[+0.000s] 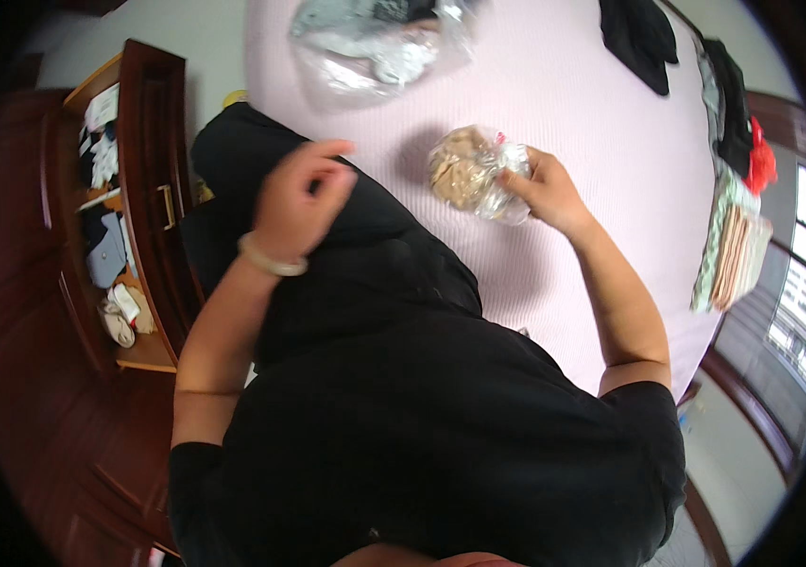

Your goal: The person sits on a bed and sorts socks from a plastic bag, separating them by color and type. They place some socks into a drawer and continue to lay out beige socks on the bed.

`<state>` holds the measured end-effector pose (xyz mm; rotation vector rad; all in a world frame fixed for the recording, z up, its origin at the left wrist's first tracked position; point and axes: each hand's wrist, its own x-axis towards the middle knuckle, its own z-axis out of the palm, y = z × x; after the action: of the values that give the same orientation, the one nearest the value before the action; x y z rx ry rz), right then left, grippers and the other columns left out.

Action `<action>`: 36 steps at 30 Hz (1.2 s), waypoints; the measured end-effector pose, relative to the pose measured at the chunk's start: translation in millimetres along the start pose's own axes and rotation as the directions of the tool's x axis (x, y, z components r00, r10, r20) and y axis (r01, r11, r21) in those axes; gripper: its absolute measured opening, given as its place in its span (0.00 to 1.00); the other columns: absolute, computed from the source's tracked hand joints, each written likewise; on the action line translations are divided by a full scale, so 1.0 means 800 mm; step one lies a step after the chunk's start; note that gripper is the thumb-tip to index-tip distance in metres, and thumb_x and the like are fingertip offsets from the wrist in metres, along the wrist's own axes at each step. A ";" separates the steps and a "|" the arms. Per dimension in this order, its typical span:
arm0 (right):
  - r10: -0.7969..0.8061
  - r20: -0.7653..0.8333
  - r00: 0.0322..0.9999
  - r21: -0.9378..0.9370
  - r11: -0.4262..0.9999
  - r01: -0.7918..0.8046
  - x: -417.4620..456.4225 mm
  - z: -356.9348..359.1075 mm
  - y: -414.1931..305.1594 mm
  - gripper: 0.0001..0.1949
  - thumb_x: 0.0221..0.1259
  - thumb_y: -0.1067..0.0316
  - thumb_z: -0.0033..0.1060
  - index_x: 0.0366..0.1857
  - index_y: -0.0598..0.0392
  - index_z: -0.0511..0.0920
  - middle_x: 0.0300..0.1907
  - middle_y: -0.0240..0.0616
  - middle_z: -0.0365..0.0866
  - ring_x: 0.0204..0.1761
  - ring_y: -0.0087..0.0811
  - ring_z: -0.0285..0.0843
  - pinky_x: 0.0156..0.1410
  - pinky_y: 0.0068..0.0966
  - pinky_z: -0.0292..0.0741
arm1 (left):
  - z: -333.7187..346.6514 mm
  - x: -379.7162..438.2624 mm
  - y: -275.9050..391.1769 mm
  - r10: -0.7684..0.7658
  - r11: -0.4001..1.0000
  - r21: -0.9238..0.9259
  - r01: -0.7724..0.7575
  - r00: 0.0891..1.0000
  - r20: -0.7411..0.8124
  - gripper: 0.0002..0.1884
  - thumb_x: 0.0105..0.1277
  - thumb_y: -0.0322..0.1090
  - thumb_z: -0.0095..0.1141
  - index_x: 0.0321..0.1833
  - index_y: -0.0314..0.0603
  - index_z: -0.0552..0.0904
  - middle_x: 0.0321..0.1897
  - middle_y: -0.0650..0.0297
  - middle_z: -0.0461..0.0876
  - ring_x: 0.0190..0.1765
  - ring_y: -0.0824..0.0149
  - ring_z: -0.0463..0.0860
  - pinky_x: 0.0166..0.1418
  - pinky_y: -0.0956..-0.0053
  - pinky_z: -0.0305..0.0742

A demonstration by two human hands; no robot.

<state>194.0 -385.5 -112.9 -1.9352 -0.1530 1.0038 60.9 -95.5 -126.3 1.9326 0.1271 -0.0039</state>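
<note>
My right hand pinches the gathered end of a clear plastic bag above the bed. Inside it is a light-brown, crumpled bundle; its exact kind is hard to tell through the shiny film. My left hand hangs over my black-clad thigh, blurred, with the fingers curled and a gap between thumb and forefinger. Nothing shows in it. A pale bangle circles that wrist. Below the hands, a pink ribbed bed cover spreads out.
A larger clear plastic bag with grey and dark contents lies at the bed's far side. Black clothing is at the upper right, and folded textiles stack along the right edge. On the left, a dark wooden cabinet door stands ajar beside filled shelves.
</note>
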 end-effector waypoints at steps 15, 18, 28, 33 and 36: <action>-0.136 0.173 0.975 0.390 0.919 0.059 0.036 0.080 0.007 0.12 0.64 0.68 0.53 0.48 0.61 0.73 0.37 0.28 0.78 0.35 0.15 0.71 0.40 0.15 0.69 | 0.077 0.021 0.008 -0.016 0.996 0.081 0.019 0.999 -0.038 0.16 0.54 0.35 0.59 0.47 0.50 0.75 0.44 0.64 0.76 0.38 0.58 0.81 0.40 0.66 0.77; -0.236 0.156 0.959 0.246 0.950 0.193 0.038 0.085 0.006 0.11 0.66 0.66 0.52 0.47 0.60 0.74 0.32 0.26 0.77 0.29 0.14 0.69 0.33 0.13 0.67 | 0.078 0.025 0.006 0.080 0.990 0.124 -0.065 0.990 -0.114 0.10 0.57 0.35 0.58 0.41 0.47 0.77 0.40 0.66 0.76 0.35 0.60 0.81 0.37 0.67 0.76; -0.096 0.244 0.965 0.076 0.994 0.079 0.035 0.086 0.010 0.10 0.68 0.61 0.51 0.39 0.57 0.76 0.20 0.24 0.70 0.17 0.14 0.62 0.21 0.15 0.61 | 0.086 0.026 -0.025 -0.042 0.910 -0.414 0.031 0.999 -0.018 0.06 0.65 0.33 0.50 0.35 0.38 0.76 0.27 0.65 0.75 0.31 0.69 0.77 0.35 0.73 0.71; -0.011 0.122 0.993 0.030 1.000 0.007 0.047 0.077 0.034 0.16 0.70 0.56 0.46 0.34 0.58 0.76 0.18 0.25 0.67 0.16 0.15 0.61 0.20 0.16 0.61 | 0.051 0.026 -0.034 -0.232 0.148 -0.989 0.019 0.973 -0.016 0.05 0.70 0.31 0.46 0.37 0.41 0.74 0.31 0.67 0.74 0.28 0.79 0.68 0.32 0.84 0.64; -0.045 0.136 0.990 0.052 0.998 0.038 0.045 0.076 0.029 0.17 0.70 0.55 0.46 0.33 0.59 0.76 0.18 0.25 0.67 0.16 0.16 0.61 0.20 0.17 0.61 | 0.056 0.022 -0.043 -0.266 0.315 -0.942 0.114 0.963 0.027 0.06 0.69 0.27 0.43 0.45 0.39 0.74 0.37 0.64 0.76 0.34 0.76 0.73 0.39 0.79 0.70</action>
<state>168.7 -341.2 -166.5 -1.8120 -0.2434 1.1031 77.8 -123.4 -175.7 0.6836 0.3672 0.0365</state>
